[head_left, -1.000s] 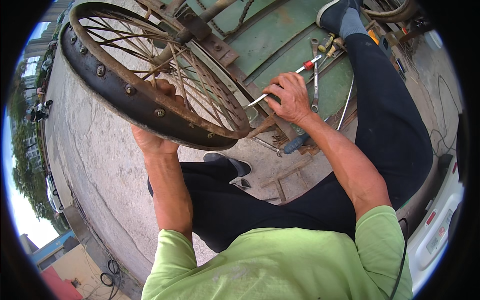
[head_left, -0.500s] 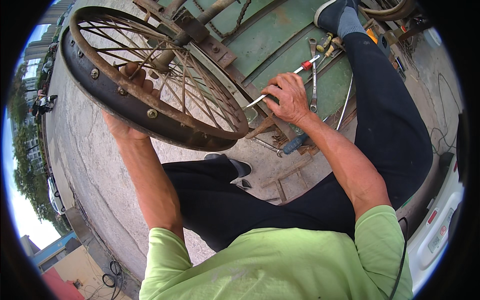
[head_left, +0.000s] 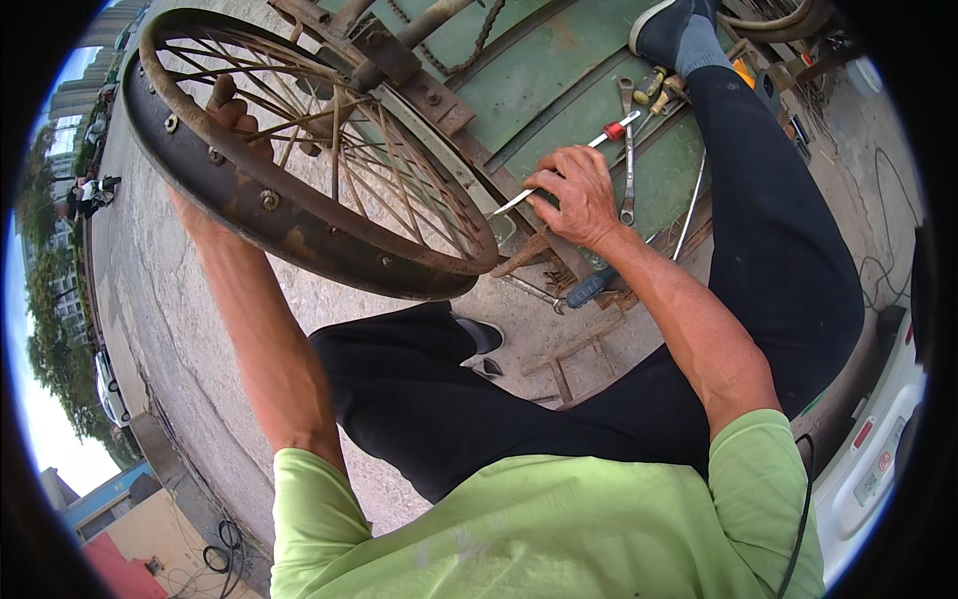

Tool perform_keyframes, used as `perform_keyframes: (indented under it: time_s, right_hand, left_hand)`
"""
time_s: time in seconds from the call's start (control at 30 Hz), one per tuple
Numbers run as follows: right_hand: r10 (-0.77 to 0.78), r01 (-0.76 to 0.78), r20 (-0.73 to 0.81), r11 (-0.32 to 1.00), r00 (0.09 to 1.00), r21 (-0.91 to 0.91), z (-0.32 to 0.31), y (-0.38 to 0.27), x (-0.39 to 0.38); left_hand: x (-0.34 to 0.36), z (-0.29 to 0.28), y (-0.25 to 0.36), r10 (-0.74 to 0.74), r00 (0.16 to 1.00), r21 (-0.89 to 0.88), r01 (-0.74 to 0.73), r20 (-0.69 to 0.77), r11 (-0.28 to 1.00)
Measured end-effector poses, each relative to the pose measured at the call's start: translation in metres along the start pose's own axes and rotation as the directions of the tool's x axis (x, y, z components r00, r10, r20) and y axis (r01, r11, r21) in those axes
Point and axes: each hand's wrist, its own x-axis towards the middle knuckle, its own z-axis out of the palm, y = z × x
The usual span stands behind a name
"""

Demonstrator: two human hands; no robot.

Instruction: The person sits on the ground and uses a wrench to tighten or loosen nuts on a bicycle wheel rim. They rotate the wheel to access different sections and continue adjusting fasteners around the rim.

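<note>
While the left hand point(head_left: 236, 112) reaches up behind a rusty spoked wheel point(head_left: 304, 220), its grip is closed around the metal rim point(head_left: 152, 112), curled fingers showing between the thin, rust-brown spokes point(head_left: 335, 160); the thumb is hidden. The wheel hangs tilted at the upper left, an oval to the eye, its broad outer band dark and worn, studded with small dull metal nuts, its raised edge crusted with brown corrosion. At the hub side sits a blocky, pitted bracket point(head_left: 389, 55), next to a ridged green metal panel point(head_left: 544, 75), scuffed and stained, with a linked chain point(head_left: 485, 38) curving across its upper part.

The right hand point(head_left: 574, 195) keeps a narrow grip, thumb and fingers folded on a slender tool point(head_left: 614, 131) (a pale, straight length with a glossy red collar), whose pointed end lies close to the rim's right side; whether the two touch, I cannot tell. Just beyond that hand lies a long steel wrench point(head_left: 629, 170), flat-shanked and ring-ended. Lower down is a rounded blue handle point(head_left: 591, 287), near rough, grainy concrete point(head_left: 200, 349). Matte black trousers point(head_left: 778, 200) and a creased lime-green T-shirt point(head_left: 539, 529) fill the lower part of the view.
</note>
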Motion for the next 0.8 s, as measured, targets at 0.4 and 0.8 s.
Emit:
perform_keyframes:
  time_s: [0.4, 0.8]
  right_hand:
    - [0.005, -0.005, 0.008, 1.0, 1.0, 0.017, -0.003, -0.002, 0.001]
    - [-0.003, 0.003, -0.011, 1.0, 1.0, 0.007, -0.005, -0.005, 0.003]
  left_hand:
    - [-0.079, -0.019, -0.051, 0.313, 0.802, 0.226, -0.226, -0.509, 0.948]
    - [-0.132, 0.011, -0.209, -0.146, 0.67, 0.232, 0.441, -0.728, 0.867]
